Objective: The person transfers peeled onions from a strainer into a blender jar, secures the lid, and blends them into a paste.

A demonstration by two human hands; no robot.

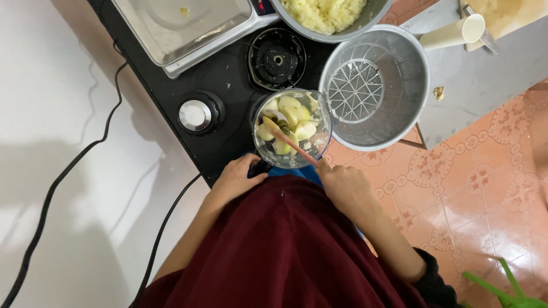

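So the right hand (348, 185) is closed round a thin pinkish stick (294, 145), pinching its near end, and the far end is poking down into the clear blender jar (291, 129). The jar's full of pale yellow-green fruit chunks (297, 114) and sits at the near edge of the black worktop (228, 77). The left hand (235, 178) is wrapped against the jar's base on the near side, fingers curled round it; can't really see what's under the palm. Just right of the jar, touching its rim, there's a round metal strainer basket (374, 85), tipped a bit and hanging over the tiled floor (474, 188). Behind the jar is the blender's black motor base (277, 58), and to the left a silver knob (195, 115). Farther back: a metal tray (182, 28) and a grey bowl of mashed yellow stuff (325, 14).
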